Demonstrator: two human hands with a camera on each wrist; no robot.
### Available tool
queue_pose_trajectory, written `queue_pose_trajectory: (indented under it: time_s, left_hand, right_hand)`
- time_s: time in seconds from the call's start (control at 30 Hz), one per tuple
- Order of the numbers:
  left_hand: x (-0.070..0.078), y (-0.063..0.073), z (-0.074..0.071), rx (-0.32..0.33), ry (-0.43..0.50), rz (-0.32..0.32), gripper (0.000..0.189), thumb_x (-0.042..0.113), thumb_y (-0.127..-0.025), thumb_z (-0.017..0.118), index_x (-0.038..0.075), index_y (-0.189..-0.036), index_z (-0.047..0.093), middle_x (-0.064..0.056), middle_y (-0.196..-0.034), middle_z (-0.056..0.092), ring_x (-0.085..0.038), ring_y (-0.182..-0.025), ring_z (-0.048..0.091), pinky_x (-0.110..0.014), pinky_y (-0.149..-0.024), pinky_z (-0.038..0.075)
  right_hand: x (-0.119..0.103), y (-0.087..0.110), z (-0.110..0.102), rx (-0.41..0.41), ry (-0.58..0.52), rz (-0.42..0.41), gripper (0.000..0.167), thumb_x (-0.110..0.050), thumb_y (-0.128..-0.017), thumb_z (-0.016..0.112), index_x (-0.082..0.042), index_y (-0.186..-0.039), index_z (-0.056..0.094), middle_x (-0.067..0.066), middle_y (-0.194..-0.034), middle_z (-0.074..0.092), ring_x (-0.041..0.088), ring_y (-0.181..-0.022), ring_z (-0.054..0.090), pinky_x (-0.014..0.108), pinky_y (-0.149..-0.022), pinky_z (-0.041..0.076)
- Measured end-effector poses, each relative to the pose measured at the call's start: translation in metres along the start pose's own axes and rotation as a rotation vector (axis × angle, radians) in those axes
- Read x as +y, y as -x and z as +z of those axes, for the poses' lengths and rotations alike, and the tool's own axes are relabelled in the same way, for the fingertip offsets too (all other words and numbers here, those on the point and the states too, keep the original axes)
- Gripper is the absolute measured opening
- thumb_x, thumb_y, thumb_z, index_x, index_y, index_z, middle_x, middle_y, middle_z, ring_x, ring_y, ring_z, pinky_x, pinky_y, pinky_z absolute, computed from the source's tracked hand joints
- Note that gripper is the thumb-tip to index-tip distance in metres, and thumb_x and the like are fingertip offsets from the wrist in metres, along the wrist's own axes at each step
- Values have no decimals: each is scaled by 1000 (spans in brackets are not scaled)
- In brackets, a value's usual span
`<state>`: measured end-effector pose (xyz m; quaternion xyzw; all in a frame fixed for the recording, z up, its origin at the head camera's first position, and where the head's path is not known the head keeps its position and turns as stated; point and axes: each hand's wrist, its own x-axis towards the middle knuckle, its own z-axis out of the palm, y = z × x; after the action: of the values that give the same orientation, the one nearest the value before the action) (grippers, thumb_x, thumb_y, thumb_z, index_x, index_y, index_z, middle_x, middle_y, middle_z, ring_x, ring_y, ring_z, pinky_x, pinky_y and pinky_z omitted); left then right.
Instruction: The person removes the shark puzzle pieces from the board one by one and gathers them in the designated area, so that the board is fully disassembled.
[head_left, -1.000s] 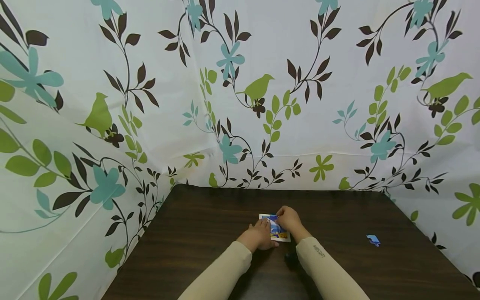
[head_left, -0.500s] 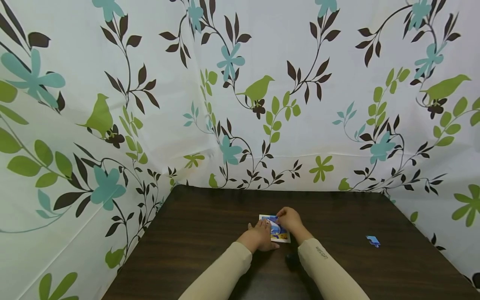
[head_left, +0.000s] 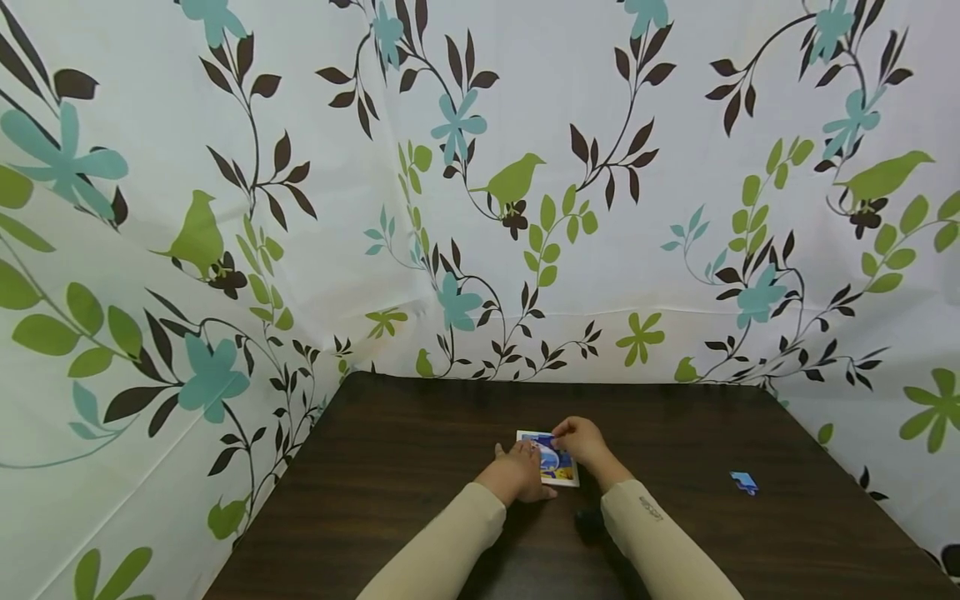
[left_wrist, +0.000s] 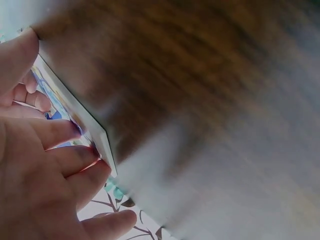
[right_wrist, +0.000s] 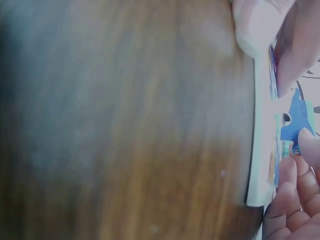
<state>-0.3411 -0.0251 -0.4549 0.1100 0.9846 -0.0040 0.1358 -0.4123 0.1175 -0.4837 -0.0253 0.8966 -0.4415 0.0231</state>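
A small white-rimmed jigsaw puzzle (head_left: 564, 481) with a blue and yellow picture lies on the dark wood table. My left hand (head_left: 517, 473) rests on its left side; fairly straight fingers touch the rim in the left wrist view. At the upper right of the puzzle is my right hand (head_left: 583, 443), pinching a blue puzzle piece (right_wrist: 296, 120) between thumb and fingers. In the right wrist view that piece stands tilted up over the board. Much of the puzzle's left part is hidden under the left hand.
A loose blue puzzle piece (head_left: 745, 482) lies on the table (head_left: 420, 433) to the right. Beside the right sleeve sits a small black object (head_left: 590, 523). Behind the table's far edge hangs a patterned white cloth (head_left: 337, 275).
The right forearm has shifted slightly to the right, while its fingers stay at the puzzle's upper right. My left hand has hardly moved.
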Motion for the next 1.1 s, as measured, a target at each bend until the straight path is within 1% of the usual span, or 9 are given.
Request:
queue_pose_trajectory:
  time_s: [0.2, 0.37, 0.57, 0.63, 0.7, 0.8, 0.9, 0.97, 1.1]
  left_hand:
    - [0, -1, -1, -7, -4, -5, 83, 66, -89, 58, 16, -153, 39, -4, -162, 33, -20, -150, 29, -55, -120, 25]
    - [2, 3, -4, -7, -17, -8, 84, 67, -88, 59, 16, -152, 41, -3, -160, 36, -19, -149, 31, -55, -120, 24]
    - [4, 7, -7, -5, -22, -8, 84, 66, -88, 61, 15, -152, 41, -4, -160, 36, -20, -149, 32, -56, -120, 24]
    - [4, 7, -8, -3, -17, -9, 84, 65, -88, 62, 14, -152, 42, -4, -160, 37, -20, -148, 33, -56, -120, 24]
    - [5, 7, -10, -2, -17, -6, 84, 64, -88, 62, 14, -152, 42, -4, -160, 37, -20, -148, 33, -56, -120, 24]
    - [6, 7, -11, -5, -10, -9, 84, 64, -87, 63, 14, -151, 43, -5, -159, 38, -20, -148, 33, -56, -120, 24]
    - [6, 5, -11, -29, 7, -22, 86, 65, -87, 62, 13, -152, 40, -5, -160, 36, -21, -149, 30, -55, -121, 23]
    - [6, 3, -10, -43, 21, -27, 87, 66, -88, 60, 12, -153, 39, -6, -161, 34, -21, -150, 29, -54, -121, 22]
    - [5, 0, -6, -47, 43, -26, 86, 66, -90, 57, 11, -153, 38, -7, -161, 34, -22, -151, 28, -54, -121, 22]
  right_hand:
    - [2, 1, 1, 4, -32, 3, 4, -3, -88, 69, -1, -93, 69, 13, -93, 66, 23, -82, 60, 37, -71, 51]
    - [2, 0, 2, -6, -46, 23, 3, -3, -90, 67, -2, -93, 69, 12, -93, 67, 23, -82, 60, 36, -72, 50]
    - [4, -4, 3, -17, -54, 30, 4, -5, -91, 68, -3, -94, 68, 12, -93, 66, 22, -81, 59, 33, -69, 48]
    - [4, -4, 2, -20, -47, 15, 4, -4, -90, 68, -2, -94, 68, 12, -93, 66, 22, -80, 59, 33, -68, 49]
    - [3, -4, -1, -29, -12, -16, 4, -3, -90, 69, -1, -93, 68, 10, -91, 66, 20, -80, 59, 33, -69, 49]
    - [1, -3, -4, -38, 58, -92, 4, -1, -88, 70, -2, -89, 66, 8, -88, 65, 19, -78, 59, 34, -70, 50]
    - [-1, -1, -6, -43, 112, -157, 9, 0, -86, 72, -5, -85, 65, 6, -83, 64, 19, -76, 58, 34, -67, 50]
    - [-2, -1, -6, -45, 127, -173, 11, 0, -84, 73, -6, -84, 64, 6, -81, 62, 19, -74, 57, 33, -65, 49]
    - [-1, 0, -5, -41, 134, -159, 11, -1, -85, 73, -7, -84, 63, 5, -80, 61, 17, -73, 56, 30, -63, 47]
